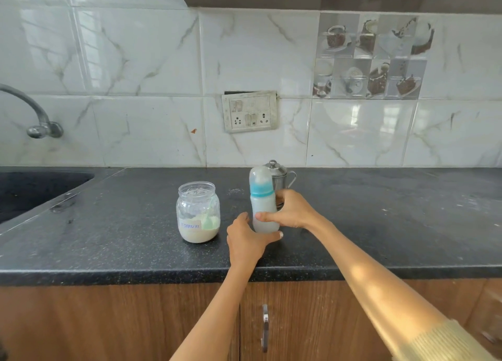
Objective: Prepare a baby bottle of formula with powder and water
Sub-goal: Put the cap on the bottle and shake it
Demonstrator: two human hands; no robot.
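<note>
A baby bottle (263, 197) with a blue collar and a clear cap stands upright on the dark counter (380, 225), cloudy white liquid inside. My right hand (292, 210) grips its lower body from the right, thumb across the front. My left hand (247, 238) cups the bottle's base from the left and front. To the left stands an open glass jar (197, 212) of formula powder with a green scoop inside and a handwritten label. A lidded steel jug (279, 178) stands just behind the bottle, partly hidden by it.
A dark sink (32, 189) is set into the counter at far left, with a wall tap (40, 121) above it. A switch and socket plate (250, 111) sits on the tiled wall. Wooden cabinet doors with a metal handle (264, 328) lie below the counter edge.
</note>
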